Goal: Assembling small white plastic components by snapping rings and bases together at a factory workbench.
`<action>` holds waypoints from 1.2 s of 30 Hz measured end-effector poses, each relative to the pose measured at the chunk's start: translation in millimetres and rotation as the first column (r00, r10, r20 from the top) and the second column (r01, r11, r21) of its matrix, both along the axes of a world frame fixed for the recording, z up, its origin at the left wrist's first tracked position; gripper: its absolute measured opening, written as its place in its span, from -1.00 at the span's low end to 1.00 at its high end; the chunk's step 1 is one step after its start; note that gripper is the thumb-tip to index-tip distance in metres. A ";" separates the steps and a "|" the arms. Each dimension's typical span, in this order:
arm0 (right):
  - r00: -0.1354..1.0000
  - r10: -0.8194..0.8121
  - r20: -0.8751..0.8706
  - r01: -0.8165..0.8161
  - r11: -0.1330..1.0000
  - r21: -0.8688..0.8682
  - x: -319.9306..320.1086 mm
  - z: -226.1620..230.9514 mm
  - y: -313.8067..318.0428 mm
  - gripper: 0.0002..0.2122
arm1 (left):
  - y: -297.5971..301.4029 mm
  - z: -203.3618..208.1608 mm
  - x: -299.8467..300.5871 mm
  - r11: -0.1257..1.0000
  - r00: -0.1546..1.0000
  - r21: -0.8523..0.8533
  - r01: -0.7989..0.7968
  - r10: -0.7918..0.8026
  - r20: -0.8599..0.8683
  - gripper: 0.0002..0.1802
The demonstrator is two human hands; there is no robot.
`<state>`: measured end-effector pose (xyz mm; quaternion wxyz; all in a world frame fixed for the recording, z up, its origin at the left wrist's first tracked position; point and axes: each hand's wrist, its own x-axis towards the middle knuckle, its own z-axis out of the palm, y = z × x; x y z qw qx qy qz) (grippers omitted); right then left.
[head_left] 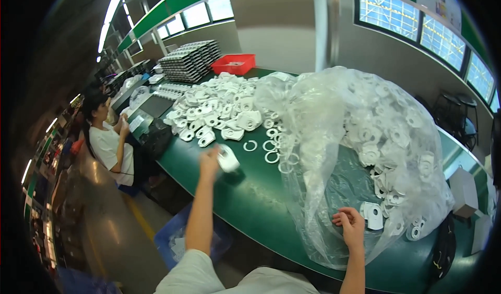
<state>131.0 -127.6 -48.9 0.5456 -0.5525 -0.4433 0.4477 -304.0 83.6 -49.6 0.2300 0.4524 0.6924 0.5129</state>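
Observation:
My left hand (209, 162) is out over the near edge of the table, closed on a white plastic part (228, 159) that is slightly blurred. Ahead of it lies a broad heap of similar white parts (222, 103), each with a round hole. White rings (271, 157) lie at the right side of that heap. My right hand (352, 225) is at the mouth of a large clear plastic bag (313, 189), its fingers loosely bent and apart with nothing seen in them. Just right of it rests another white part (371, 215). Many more parts show through the bag.
The green table (250, 189) runs away to the far left. A red bin (234, 64) and stacked trays (190, 59) stand at the back. A co-worker (109, 137) sits at the left. Below the table edge is a blue bin (172, 236); white boxes (463, 192) stand at right.

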 end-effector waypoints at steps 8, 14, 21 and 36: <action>0.999 0.025 -0.020 -0.026 0.999 -0.028 -5.2 0.1 4.7 -0.85 | 65.9 69.9 36.3 0.869 0.845 0.420 0.260 0.006 -0.535 -0.62; 0.946 -0.252 0.203 0.180 0.931 0.318 2.8 5.5 -4.8 -0.83 | -64.2 65.3 278.9 0.324 0.331 0.081 0.943 -0.874 -0.356 -0.77; 0.576 -0.802 0.154 0.662 0.569 0.487 39.0 5.6 -4.7 -0.87 | -116.6 17.3 400.9 0.028 0.037 0.025 0.999 -0.754 -0.655 -0.52; 0.528 -0.456 0.716 0.425 0.872 0.242 33.6 -19.7 4.3 -0.56 | -128.6 68.4 419.1 0.083 0.157 0.169 0.982 -0.858 -0.490 -0.71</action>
